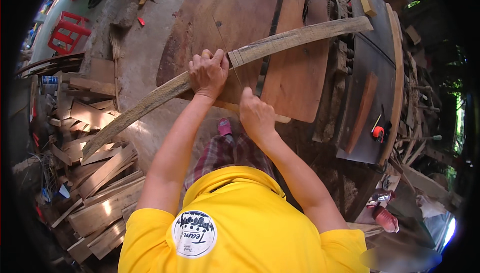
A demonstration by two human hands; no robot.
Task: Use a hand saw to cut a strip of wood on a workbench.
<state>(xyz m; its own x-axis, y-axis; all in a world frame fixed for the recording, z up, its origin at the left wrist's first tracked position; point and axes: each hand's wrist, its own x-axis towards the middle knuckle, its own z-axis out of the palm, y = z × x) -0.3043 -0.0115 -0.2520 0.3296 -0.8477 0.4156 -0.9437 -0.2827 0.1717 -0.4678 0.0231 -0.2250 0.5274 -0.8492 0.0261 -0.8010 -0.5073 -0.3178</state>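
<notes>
My left hand is closed on a long, curved, weathered timber, pressing near its middle; pencil-like cross lines mark the timber beside my fingers. My right hand is closed just below it. A thin straight blade or wire slants from near that hand up across the timber; what my fingers grip is hidden. The timber lies diagonally over a brown wooden bench top, its left end reaching out beyond the bench.
Scrap boards pile at lower left, near a red plastic stool. At right, a dark metal surface holds a red wood strip, a tape measure and a light block. My pink-shod foot shows below the bench.
</notes>
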